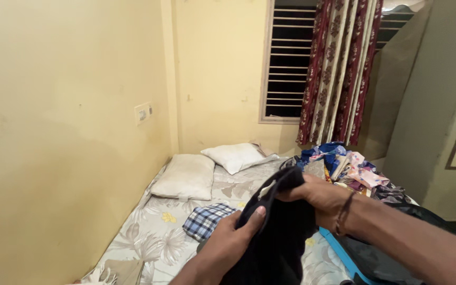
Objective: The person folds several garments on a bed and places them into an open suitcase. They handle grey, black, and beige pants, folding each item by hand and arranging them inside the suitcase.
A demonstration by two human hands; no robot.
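no packages, labels, signs, screens visible

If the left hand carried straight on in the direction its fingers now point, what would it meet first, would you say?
The left hand already grips the black garment, so that cloth comes first. Beyond it, probably the right hand holding the garment's top edge, though depth is hard to judge.

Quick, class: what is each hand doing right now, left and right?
Left hand: closed, gripping the black garment from below.
Right hand: closed, gripping the same garment's top edge.
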